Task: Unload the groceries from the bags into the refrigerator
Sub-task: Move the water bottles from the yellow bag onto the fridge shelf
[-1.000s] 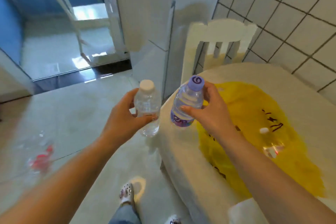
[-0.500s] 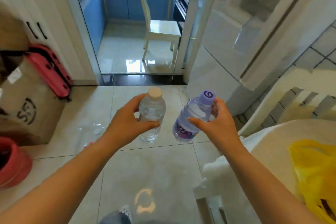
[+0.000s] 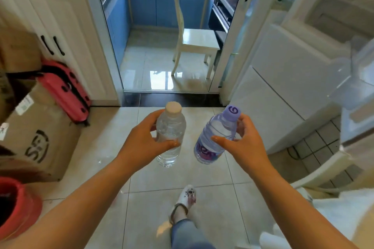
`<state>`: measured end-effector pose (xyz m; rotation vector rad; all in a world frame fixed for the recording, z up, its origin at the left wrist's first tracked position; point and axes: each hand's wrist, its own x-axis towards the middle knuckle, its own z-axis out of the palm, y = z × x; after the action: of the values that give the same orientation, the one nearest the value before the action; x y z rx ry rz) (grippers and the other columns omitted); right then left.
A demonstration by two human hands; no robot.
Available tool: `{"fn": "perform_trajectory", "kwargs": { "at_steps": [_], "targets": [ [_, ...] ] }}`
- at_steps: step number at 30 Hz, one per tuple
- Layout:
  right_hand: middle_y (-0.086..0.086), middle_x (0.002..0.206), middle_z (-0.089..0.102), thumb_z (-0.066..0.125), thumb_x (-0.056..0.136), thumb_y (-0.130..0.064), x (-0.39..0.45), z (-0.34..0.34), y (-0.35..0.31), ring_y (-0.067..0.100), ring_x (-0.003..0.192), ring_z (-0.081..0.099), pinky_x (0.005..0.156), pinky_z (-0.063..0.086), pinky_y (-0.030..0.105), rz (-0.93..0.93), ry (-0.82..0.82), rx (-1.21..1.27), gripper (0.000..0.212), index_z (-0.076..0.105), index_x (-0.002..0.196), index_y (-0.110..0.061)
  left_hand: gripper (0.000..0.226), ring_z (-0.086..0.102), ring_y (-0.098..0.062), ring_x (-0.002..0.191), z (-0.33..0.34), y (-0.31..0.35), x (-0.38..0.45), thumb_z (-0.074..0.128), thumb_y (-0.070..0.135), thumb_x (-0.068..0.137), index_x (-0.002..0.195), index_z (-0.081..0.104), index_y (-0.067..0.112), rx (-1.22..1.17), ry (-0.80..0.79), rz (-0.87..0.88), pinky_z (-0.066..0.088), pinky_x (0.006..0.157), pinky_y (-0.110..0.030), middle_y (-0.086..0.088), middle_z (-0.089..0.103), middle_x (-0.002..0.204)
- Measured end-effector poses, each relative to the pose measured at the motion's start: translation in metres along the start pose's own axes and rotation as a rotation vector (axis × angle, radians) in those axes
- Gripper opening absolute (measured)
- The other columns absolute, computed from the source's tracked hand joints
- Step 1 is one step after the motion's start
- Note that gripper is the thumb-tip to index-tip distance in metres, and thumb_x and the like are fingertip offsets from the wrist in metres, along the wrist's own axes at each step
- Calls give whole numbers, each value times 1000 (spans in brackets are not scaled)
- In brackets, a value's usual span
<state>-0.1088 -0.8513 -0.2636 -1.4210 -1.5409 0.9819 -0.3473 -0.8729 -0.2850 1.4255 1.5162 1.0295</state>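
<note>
My left hand (image 3: 144, 141) grips a clear water bottle with a white cap (image 3: 171, 127), held upright above the tiled floor. My right hand (image 3: 245, 144) holds a second bottle with a purple cap and purple label (image 3: 217, 134), tilted slightly right. The two bottles hang side by side, apart, in front of me. The white refrigerator (image 3: 283, 87) stands to the right, and its open door with a clear shelf (image 3: 356, 79) reaches into the far right of the view.
A cardboard box (image 3: 38, 133) and a pink suitcase (image 3: 64, 91) sit against the left wall, a red tub (image 3: 16, 206) at lower left. A doorway ahead shows a white chair (image 3: 194, 42) in a blue kitchen. A white chair back (image 3: 315, 174) stands at lower right.
My view has swung left, away from the table and yellow bag, toward the doorway and refrigerator. Both hands keep their bottles, and I have stepped forward.
</note>
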Motion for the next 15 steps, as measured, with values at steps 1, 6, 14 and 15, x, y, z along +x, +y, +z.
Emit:
{"fn": "perform_trajectory", "kwargs": {
  "at_steps": [1,6,14,15],
  "targets": [
    [-12,107,58,82,67,-17,19,1,4,-4,93,57,68,50,9,-2,4,-10,62,46,117,-29,77,52,-9,115,1,0,19,83,33,63,130,45,35,2,-3,4,50,94,-43,13,56,124],
    [-7,115,57,81,67,-24,127,-8,14,10,101,57,83,53,28,-3,41,-38,65,44,120,-30,76,52,-7,112,11,14,130,84,35,62,127,46,40,18,-1,31,52,92,-39,18,57,119],
    [-10,107,61,82,67,-20,288,-55,4,5,98,59,79,51,25,-38,153,-8,63,49,121,-24,73,58,-2,101,38,72,305,86,30,60,119,45,44,27,8,122,52,82,-21,21,58,111],
    [-12,106,61,82,67,-18,303,-62,5,2,96,60,77,51,23,-39,176,-5,62,50,120,-24,71,59,-1,100,44,78,324,86,29,60,116,46,46,11,-3,141,52,80,-20,22,59,110]
  ]
}}
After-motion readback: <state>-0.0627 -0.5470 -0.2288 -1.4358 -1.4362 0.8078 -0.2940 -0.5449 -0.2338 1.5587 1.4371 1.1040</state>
